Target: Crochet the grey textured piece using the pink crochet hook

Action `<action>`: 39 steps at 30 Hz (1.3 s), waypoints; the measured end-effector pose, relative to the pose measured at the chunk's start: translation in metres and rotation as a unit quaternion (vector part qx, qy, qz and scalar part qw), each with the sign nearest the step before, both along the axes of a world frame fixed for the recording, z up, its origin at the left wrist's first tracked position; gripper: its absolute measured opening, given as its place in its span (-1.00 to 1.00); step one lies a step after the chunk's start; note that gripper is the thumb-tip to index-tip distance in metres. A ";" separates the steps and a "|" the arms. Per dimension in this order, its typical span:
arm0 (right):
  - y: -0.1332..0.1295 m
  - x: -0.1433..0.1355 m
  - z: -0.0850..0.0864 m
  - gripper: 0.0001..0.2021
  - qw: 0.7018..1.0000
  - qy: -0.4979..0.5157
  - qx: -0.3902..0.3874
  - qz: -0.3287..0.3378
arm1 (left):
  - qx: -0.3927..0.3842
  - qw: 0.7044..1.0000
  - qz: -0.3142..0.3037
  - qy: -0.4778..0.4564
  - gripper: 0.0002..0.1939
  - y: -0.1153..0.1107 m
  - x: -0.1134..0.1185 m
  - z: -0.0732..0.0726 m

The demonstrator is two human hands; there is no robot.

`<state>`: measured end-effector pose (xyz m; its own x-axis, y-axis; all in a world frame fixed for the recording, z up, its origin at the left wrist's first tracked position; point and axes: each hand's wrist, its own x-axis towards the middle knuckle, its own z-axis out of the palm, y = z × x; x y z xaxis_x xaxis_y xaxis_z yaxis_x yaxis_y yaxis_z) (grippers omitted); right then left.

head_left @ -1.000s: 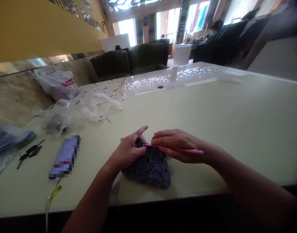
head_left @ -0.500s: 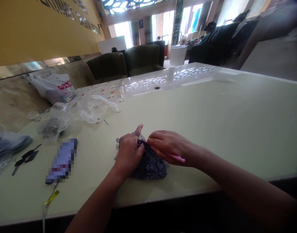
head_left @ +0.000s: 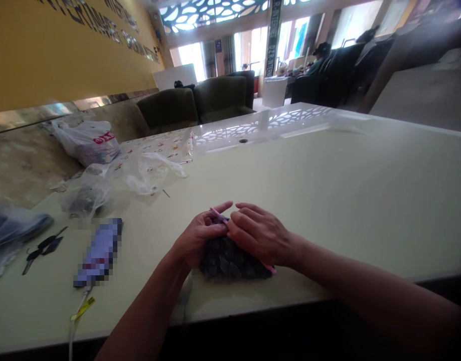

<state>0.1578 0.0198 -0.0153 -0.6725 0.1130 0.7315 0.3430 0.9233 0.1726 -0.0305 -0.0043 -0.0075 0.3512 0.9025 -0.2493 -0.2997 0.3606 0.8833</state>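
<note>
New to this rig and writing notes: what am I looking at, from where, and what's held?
No machine here: just a person's bare left hand and right hand, seen from one head-worn camera looking forward and down. The left hand grips a dark bumpy piece; the right hand holds a slim pink tool. To their left on the pale table lie keys, a pixelated purplish object with a white cable, and a crumpled clear bag.
</note>
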 end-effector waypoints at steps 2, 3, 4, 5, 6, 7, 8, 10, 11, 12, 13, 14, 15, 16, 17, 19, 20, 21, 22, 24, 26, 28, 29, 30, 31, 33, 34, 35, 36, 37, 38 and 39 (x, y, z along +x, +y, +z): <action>0.004 0.003 0.003 -0.78 0.999 -0.007 -0.011 0.045 | -0.011 0.999 -0.035 -0.029 -0.24 0.000 -0.001 0.001; 0.006 0.005 0.004 -0.80 0.998 -0.003 -0.015 0.058 | -0.013 0.999 -0.039 -0.036 -0.26 0.000 -0.002 0.001; 0.008 0.007 0.005 -0.83 0.998 0.005 -0.020 0.063 | -0.012 0.999 -0.033 -0.038 -0.27 0.000 -0.003 0.001; 0.010 0.008 0.006 -0.86 0.998 0.017 -0.024 0.064 | -0.009 0.999 -0.021 -0.036 -0.28 0.001 -0.003 0.001; 0.012 0.009 0.006 -0.89 0.997 0.029 -0.028 0.061 | -0.004 1.000 -0.007 -0.030 -0.28 0.001 -0.004 0.002; 0.013 0.011 0.007 -0.90 0.997 0.036 -0.034 0.057 | 0.003 1.000 0.006 -0.023 -0.28 0.001 -0.005 0.002; 0.014 0.012 0.007 -0.91 0.997 0.036 -0.042 0.055 | 0.008 1.000 0.017 -0.013 -0.29 0.002 -0.007 0.003; 0.015 0.015 0.009 -0.93 0.996 0.025 -0.065 0.058 | 0.019 0.999 0.032 0.008 -0.30 0.003 -0.009 0.004; 0.015 0.016 0.011 -0.92 0.995 0.019 -0.080 0.064 | 0.025 0.999 0.038 0.020 -0.32 0.003 -0.010 0.005; 0.016 0.018 0.013 -0.91 0.992 0.014 -0.102 0.074 | 0.032 0.998 0.045 0.036 -0.35 0.004 -0.011 0.005; 0.016 0.019 0.015 -0.89 0.988 0.011 -0.131 0.086 | 0.039 0.997 0.051 0.053 -0.40 0.004 -0.012 0.006; 0.016 0.021 0.017 -0.87 0.981 0.011 -0.165 0.100 | 0.047 0.995 0.057 0.072 -0.46 0.004 -0.013 0.007; 0.017 0.022 0.019 -0.86 0.972 0.013 -0.203 0.114 | 0.055 0.993 0.061 0.090 -0.53 0.005 -0.013 0.007; 0.017 0.024 0.021 -0.85 0.962 0.016 -0.241 0.129 | 0.062 0.991 0.061 0.104 -0.61 0.005 -0.013 0.008; 0.018 0.025 0.023 -0.84 0.950 0.018 -0.278 0.142 | 0.069 0.989 0.058 0.115 -0.70 0.004 -0.014 0.008; 0.019 0.028 0.026 -0.83 0.925 0.019 -0.344 0.158 | 0.082 0.987 0.045 0.128 -0.83 0.004 -0.014 0.009; 0.019 0.030 0.028 -0.83 0.914 0.019 -0.372 0.162 | 0.088 0.987 0.037 0.131 -0.87 0.004 -0.014 0.009; 0.020 0.031 0.029 -0.82 0.903 0.020 -0.398 0.163 | 0.093 0.986 0.029 0.134 -0.88 0.003 -0.015 0.009; 0.020 0.032 0.030 -0.82 0.893 0.021 -0.419 0.164 | 0.098 0.986 0.023 0.136 -0.89 0.003 -0.015 0.010; 0.020 0.033 0.031 -0.81 0.882 0.024 -0.441 0.166 | 0.101 0.985 0.015 0.139 -0.88 0.003 -0.016 0.010; 0.020 0.033 0.032 -0.81 0.884 0.016 -0.436 0.169 | 0.103 0.985 0.010 0.141 -0.89 0.004 -0.016 0.009; 0.019 0.032 0.032 -0.81 0.900 -0.009 -0.404 0.163 | 0.107 0.983 0.007 0.150 -0.90 0.004 -0.017 0.009; 0.018 0.031 0.032 -0.81 0.911 -0.027 -0.382 0.155 | 0.111 0.981 0.007 0.158 -0.90 0.005 -0.017 0.009; 0.018 0.031 0.031 -0.80 0.920 -0.044 -0.362 0.145 | 0.114 0.979 0.007 0.167 -0.90 0.005 -0.018 0.008; 0.017 0.031 0.031 -0.80 0.926 -0.057 -0.348 0.137 | 0.118 0.977 0.007 0.175 -0.90 0.005 -0.018 0.008; 0.018 0.033 0.031 -0.80 0.922 -0.060 -0.358 0.135 | 0.127 0.974 0.006 0.188 -0.91 0.005 -0.020 0.009; 0.019 0.034 0.032 -0.81 0.912 -0.050 -0.382 0.142 | 0.131 0.973 0.004 0.192 -0.92 0.005 -0.020 0.010; 0.020 0.036 0.032 -0.82 0.896 -0.034 -0.416 0.153 | 0.134 0.972 0.001 0.195 -0.93 0.004 -0.021 0.010; 0.021 0.037 0.033 -0.82 0.876 -0.016 -0.453 0.166 | 0.134 0.971 -0.004 0.198 -0.94 0.004 -0.021 0.011; 0.022 0.037 0.034 -0.82 0.854 0.001 -0.489 0.177 | 0.134 0.971 -0.008 0.200 -0.94 0.004 -0.021 0.011; 0.023 0.037 0.034 -0.82 0.834 0.020 -0.520 0.185 | 0.133 0.971 -0.012 0.199 -0.93 0.004 -0.021 0.011; 0.023 0.035 0.033 -0.82 0.816 0.040 -0.544 0.191 | 0.134 0.972 -0.015 0.192 -0.91 0.004 -0.020 0.011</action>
<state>0.1931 0.0428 0.0177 -0.7650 0.5191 0.3812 -0.0353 0.5573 -0.8296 -0.0508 -0.0002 0.0032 0.3057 0.9440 -0.1240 0.0775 0.1051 0.9914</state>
